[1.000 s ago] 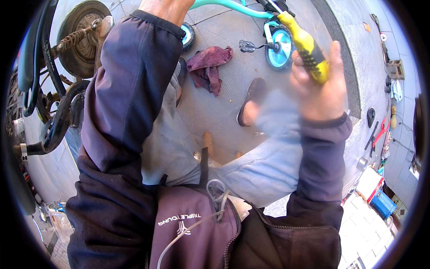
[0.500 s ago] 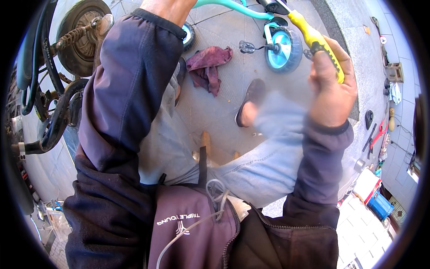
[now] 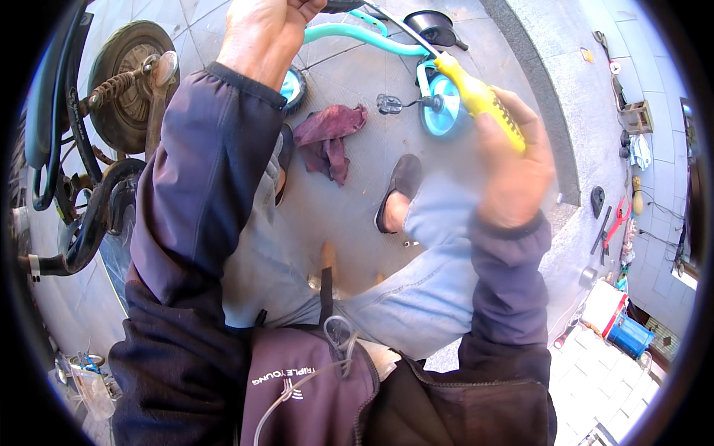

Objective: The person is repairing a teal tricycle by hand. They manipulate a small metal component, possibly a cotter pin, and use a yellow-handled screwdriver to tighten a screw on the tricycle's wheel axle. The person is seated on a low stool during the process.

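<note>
My right hand (image 3: 515, 160) is wrapped around the yellow handle of a screwdriver (image 3: 476, 93). The metal shaft points up and left, toward a dark part (image 3: 343, 6) cut off by the top edge, and its tip is hard to make out. Beside that part is my left hand (image 3: 264, 33), its fingers curled; what they grip is mostly out of the picture. Below the hands stands a small turquoise-framed cycle (image 3: 364, 33), with a blue-hubbed wheel (image 3: 444, 108) and a black pedal (image 3: 388, 104).
A maroon rag (image 3: 327, 141) lies on the paving between my feet. At the left stands a larger vehicle with a dusty wheel (image 3: 126, 85) and spring. A round black dish-like object (image 3: 430, 28) sits beyond the cycle. Red-handled pliers (image 3: 617, 224) and a blue container (image 3: 631, 336) are at the right.
The view has shifted, so the floor things appear lower and further left. My right hand and the screwdriver have moved left. More of my left hand shows, with its curled fingers.
</note>
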### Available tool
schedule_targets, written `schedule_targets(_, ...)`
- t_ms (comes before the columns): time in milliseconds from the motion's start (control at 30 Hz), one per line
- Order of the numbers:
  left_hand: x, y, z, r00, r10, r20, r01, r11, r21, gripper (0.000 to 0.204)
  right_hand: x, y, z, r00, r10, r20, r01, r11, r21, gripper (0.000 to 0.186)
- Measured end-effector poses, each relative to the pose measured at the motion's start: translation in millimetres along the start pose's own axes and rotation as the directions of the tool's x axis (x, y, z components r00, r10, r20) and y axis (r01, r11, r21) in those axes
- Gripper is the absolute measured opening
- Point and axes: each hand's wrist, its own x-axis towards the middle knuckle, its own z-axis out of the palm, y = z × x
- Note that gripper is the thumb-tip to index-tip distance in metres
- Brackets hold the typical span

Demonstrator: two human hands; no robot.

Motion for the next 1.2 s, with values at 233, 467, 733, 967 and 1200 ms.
schedule_targets(233,-3,8,-5,0.998,0.007,0.066,-0.008,1.0,0.011,0.017,18,7,-18,0.687,0.529,0.498,-0.715,0.613,0.336,0.044)
schedule_targets(467,1,3,-5,1.0,-0.016,-0.018,0.017,1.0,0.017,0.018,10,14,-15,0.933,0.196,0.301,-0.198,0.98,-0.022,0.031)
schedule_targets(733,0,5,-6,0.998,-0.048,-0.031,0.047,0.998,-0.037,0.016,3,4,1,0.987,-0.015,0.161,0.016,1.0,-0.006,0.034)
schedule_targets(967,0,-4,-4,0.997,-0.079,-0.019,0.079,0.997,-0.011,0.015,8,4,-13,0.9,0.372,0.229,-0.401,0.911,0.097,0.033)
schedule_targets(1200,-4,-1,-9,0.999,-0.013,0.042,0.012,0.999,0.034,0.023,1,10,2,0.999,-0.019,0.026,0.016,0.994,0.106,0.027)
